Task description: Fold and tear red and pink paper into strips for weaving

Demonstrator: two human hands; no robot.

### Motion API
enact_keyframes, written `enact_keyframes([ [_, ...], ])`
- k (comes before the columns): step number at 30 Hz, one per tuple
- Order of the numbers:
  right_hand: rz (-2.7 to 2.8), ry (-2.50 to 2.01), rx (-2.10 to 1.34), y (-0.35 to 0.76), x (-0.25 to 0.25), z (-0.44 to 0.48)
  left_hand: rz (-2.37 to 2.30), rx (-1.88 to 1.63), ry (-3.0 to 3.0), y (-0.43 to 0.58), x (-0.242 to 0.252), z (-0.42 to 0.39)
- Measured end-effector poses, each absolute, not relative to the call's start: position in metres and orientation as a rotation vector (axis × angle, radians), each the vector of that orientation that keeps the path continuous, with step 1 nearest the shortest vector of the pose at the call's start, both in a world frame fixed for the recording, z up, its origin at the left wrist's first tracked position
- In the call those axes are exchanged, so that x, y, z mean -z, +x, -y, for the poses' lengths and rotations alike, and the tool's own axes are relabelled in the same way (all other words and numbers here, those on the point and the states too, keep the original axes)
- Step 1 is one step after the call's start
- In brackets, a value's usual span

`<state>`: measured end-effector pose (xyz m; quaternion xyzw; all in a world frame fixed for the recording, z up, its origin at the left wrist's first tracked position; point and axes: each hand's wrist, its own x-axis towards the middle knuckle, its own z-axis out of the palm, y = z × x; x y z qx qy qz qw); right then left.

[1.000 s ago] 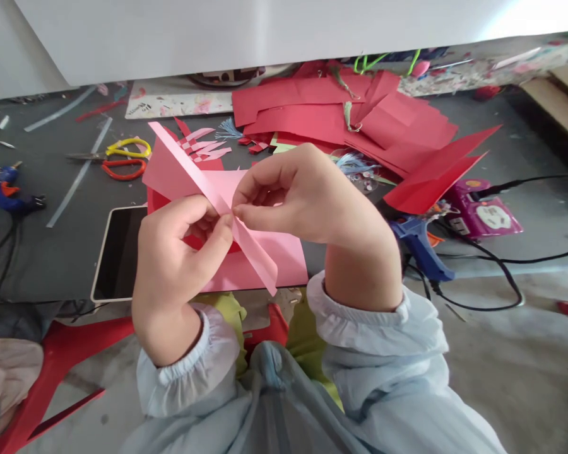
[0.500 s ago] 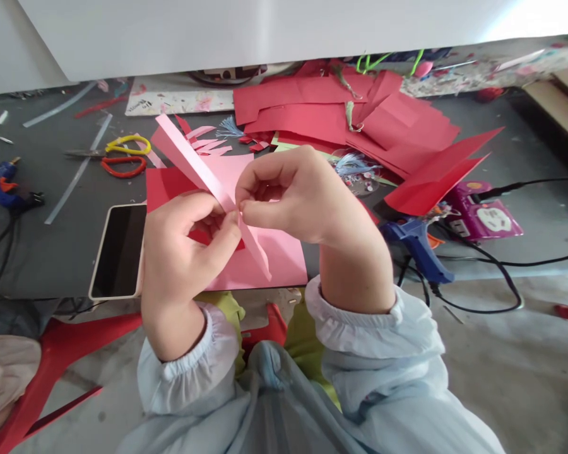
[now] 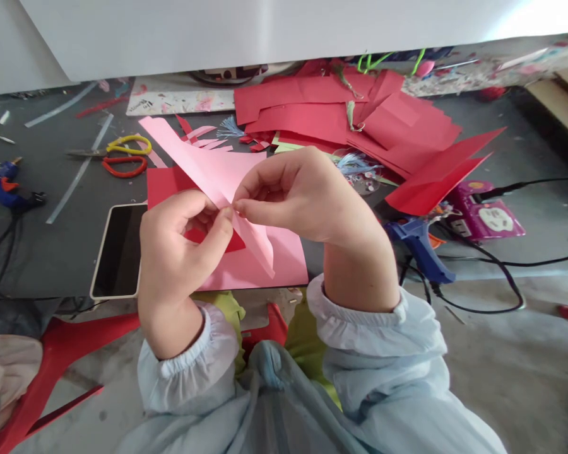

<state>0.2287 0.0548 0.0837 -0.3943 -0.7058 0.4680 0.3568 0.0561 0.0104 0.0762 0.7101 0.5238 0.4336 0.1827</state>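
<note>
A folded strip of pink paper point(image 3: 189, 161) slants through the space between my hands, its layers partly spread. My left hand point(image 3: 182, 246) pinches it near the middle between thumb and index finger. From the other side my right hand point(image 3: 296, 195) pinches the same strip, its fingertips almost touching the left thumb. Below them a larger pink sheet point(image 3: 279, 261) lies on the table, with a red sheet point(image 3: 161, 183) showing at the left behind my left hand. The exact fold under the fingertips is hidden.
Left of my hands are a phone point(image 3: 118, 252), scissors point(image 3: 127, 156) and a glue gun point(image 3: 4, 186). Red paper pieces point(image 3: 307, 120) are piled at the back. On the right are a blue glue gun point(image 3: 421, 246), a purple box point(image 3: 485, 214) and black cables point(image 3: 506, 271).
The two layers of the pink paper have come apart, so its inner face shows wider. My left hand has shifted slightly left; both hands keep their pinch.
</note>
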Motion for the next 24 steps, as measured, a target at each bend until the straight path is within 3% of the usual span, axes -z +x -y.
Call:
enact_keyframes([
  [24, 1.84, -1.034, -1.185, 0.2279, -0.0822, -0.054, -1.483, -1.227, 1.942, 0.054, -0.0745, -0.0067],
])
